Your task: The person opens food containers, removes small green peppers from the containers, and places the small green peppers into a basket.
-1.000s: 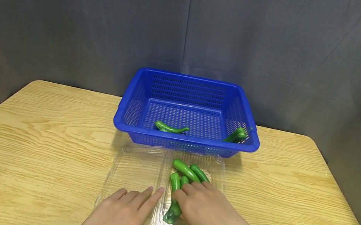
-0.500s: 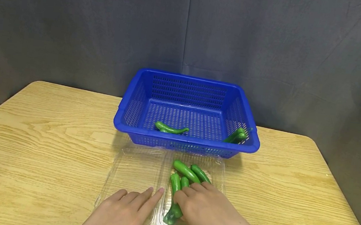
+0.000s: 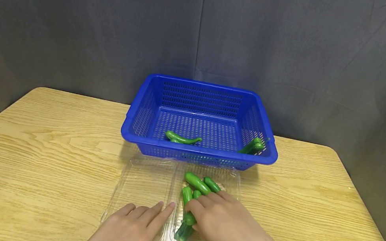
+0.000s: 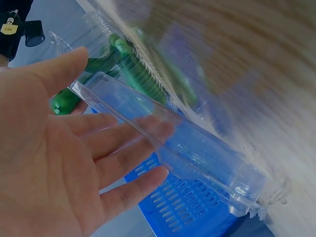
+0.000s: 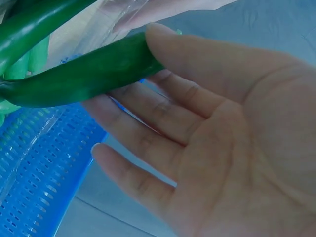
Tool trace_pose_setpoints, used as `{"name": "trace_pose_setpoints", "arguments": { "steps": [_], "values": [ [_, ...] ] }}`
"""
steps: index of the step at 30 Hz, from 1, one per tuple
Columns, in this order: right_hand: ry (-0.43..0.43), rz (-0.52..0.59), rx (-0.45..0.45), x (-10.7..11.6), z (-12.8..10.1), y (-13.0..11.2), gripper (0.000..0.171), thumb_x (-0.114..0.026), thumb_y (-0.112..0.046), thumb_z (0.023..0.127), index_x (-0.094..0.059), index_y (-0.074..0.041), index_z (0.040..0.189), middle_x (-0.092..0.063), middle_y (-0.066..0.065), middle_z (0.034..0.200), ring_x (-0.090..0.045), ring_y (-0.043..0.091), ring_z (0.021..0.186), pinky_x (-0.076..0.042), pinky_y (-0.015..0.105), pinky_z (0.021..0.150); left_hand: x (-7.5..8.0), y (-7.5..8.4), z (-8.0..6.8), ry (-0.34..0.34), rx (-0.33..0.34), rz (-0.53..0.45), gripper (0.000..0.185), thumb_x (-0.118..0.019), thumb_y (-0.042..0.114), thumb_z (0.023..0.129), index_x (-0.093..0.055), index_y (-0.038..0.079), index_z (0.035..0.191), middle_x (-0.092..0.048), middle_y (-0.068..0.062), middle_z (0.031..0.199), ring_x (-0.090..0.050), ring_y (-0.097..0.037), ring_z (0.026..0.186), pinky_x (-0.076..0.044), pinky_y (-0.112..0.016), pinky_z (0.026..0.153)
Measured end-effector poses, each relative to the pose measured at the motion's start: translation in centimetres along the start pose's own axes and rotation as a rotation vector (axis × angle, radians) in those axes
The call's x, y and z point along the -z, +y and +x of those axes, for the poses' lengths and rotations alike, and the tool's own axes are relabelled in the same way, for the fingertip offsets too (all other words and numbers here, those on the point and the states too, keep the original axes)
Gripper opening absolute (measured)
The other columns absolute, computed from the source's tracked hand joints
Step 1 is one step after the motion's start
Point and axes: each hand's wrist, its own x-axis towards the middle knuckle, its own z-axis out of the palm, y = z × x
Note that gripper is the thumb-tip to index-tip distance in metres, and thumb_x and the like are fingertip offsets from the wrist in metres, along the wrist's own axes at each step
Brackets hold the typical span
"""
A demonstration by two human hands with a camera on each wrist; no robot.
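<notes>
In the head view, a clear hinged plastic container lies opened out flat, lid half on the left. My left hand rests on the lid half beside the hinge, fingers extended; in the left wrist view the fingers lie against the clear plastic. Over the right half, my right hand pinches a glossy green chili pepper between thumb and fingers. Several other green chili peppers lie in that half, some partly hidden by the hand.
A blue perforated basket stands just behind the container on the wooden table. Inside it, a few green chili peppers lie at the front, with more at the right corner. A dark grey curtain hangs behind.
My right hand has shifted slightly, and the near end of the pepper it pinches has moved a little away from me. The left hand stays nearly still.
</notes>
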Motion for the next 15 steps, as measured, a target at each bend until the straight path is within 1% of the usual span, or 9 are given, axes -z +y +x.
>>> {"name": "trace_pose_setpoints", "arguments": {
  "steps": [5,11,14,15],
  "values": [
    [0.082,-0.008,0.005,0.21,-0.08,0.13,0.023,-0.078,-0.019,0.083,-0.067,-0.015,0.103,-0.068,-0.004,0.101,-0.065,0.016,0.1,-0.05,0.039,0.093,-0.01,0.01,0.01,0.0,0.004,-0.001,0.072,-0.058,0.052,0.092,-0.045,0.007,0.147,-0.063,-0.008,0.131,-0.065,-0.023,0.106,-0.053,-0.038,0.086],
    [0.139,0.002,0.019,0.75,0.02,0.19,0.029,-0.077,-0.017,0.085,-0.067,-0.013,0.112,-0.069,-0.001,0.113,-0.063,0.017,0.112,-0.047,0.038,0.1,0.05,0.05,0.06,-0.02,0.014,-0.016,0.072,-0.058,0.052,0.092,-0.044,0.008,0.148,-0.062,-0.007,0.132,-0.065,-0.023,0.107,-0.053,-0.039,0.086],
    [0.178,0.008,0.037,0.93,0.18,0.17,0.03,-0.077,-0.017,0.085,-0.067,-0.012,0.113,-0.069,-0.002,0.111,-0.063,0.015,0.109,-0.048,0.035,0.097,0.08,0.05,0.06,-0.02,0.014,-0.016,0.072,-0.058,0.052,0.092,-0.044,0.008,0.148,-0.062,-0.007,0.132,-0.065,-0.022,0.107,-0.053,-0.039,0.086],
    [0.189,0.011,0.042,1.0,0.21,0.14,0.03,-0.077,-0.018,0.085,-0.067,-0.012,0.113,-0.069,-0.003,0.109,-0.063,0.015,0.109,-0.049,0.035,0.097,0.09,0.04,0.05,-0.012,0.012,-0.011,0.073,-0.059,0.052,0.092,-0.045,0.008,0.148,-0.062,-0.007,0.132,-0.065,-0.022,0.106,-0.053,-0.039,0.086]
  ]
}}
